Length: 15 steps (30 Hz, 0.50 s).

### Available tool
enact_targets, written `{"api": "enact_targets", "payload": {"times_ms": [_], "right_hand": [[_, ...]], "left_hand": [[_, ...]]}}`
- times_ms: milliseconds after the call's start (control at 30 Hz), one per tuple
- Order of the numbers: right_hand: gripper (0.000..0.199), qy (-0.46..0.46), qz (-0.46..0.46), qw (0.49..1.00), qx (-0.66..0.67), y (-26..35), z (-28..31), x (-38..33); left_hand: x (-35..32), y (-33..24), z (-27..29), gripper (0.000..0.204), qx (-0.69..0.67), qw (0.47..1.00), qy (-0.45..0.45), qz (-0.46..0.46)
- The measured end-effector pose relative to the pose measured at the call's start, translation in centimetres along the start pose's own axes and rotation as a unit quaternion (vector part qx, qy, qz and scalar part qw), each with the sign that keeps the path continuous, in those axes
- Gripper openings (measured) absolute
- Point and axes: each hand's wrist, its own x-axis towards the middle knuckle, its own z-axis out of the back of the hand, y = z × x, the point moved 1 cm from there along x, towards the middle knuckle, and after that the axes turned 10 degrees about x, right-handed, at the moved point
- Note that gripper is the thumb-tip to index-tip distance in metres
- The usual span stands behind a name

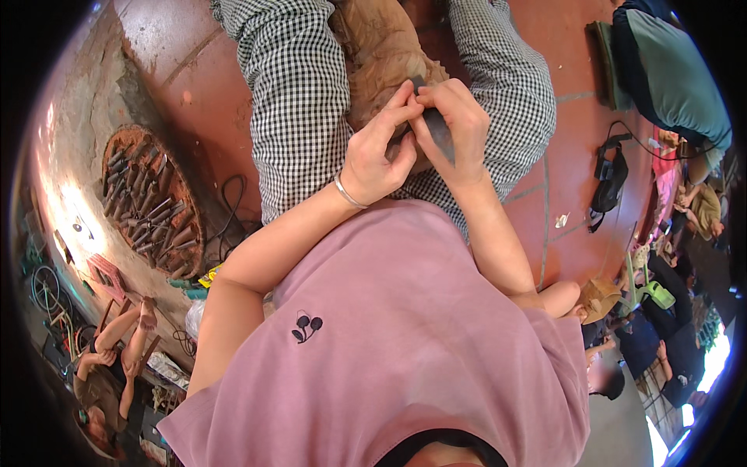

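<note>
1. Setting: red floor tiles (572,183) are spreading beneath the seated wearer; other people are sitting at the lower left and along the right rim of the view.
2. Tool tray: at the wearer's left, a round, rust-coloured tray (189,255) is holding a heap of dark carving gouges (140,187), well apart from both hands.
3. Workpiece: a brown wood carving (377,35) is lying between the checked trouser legs (299,101), its long axis running away from the torso; its near end is lying just beyond and partly beneath the fingers.
4. Held piece: a dark grey sheet (440,134), possibly abrasive paper, is sitting between the hands above the carving's near end, its long axis slanting from upper left to lower right.
5. Right hand (459,121): this nearer hand is closing thumb and bent fingers around the sheet.
6. Left hand (380,152), below a silvery bracelet (348,193): its fingertips are meeting the right fingertips at the sheet's upper left edge, while its thumb is standing lower and apart; whether they are pinching the sheet cannot be told.
</note>
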Motion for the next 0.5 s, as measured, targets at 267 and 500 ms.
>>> {"api": "enact_targets", "payload": {"times_ms": [267, 500], "right_hand": [[0.018, -0.008, 0.003, 1.0, 0.011, -0.4, 0.1, -0.5], [0.014, -0.019, -0.061, 0.997, 0.053, -1.4, 0.7, -1.6]], "left_hand": [[-0.1, 0.1, -0.4, 0.039, -0.008, 1.0, -0.01, 0.002], [0.0, -0.3, -0.4, 0.044, 0.007, 0.999, 0.015, -0.029]]}}
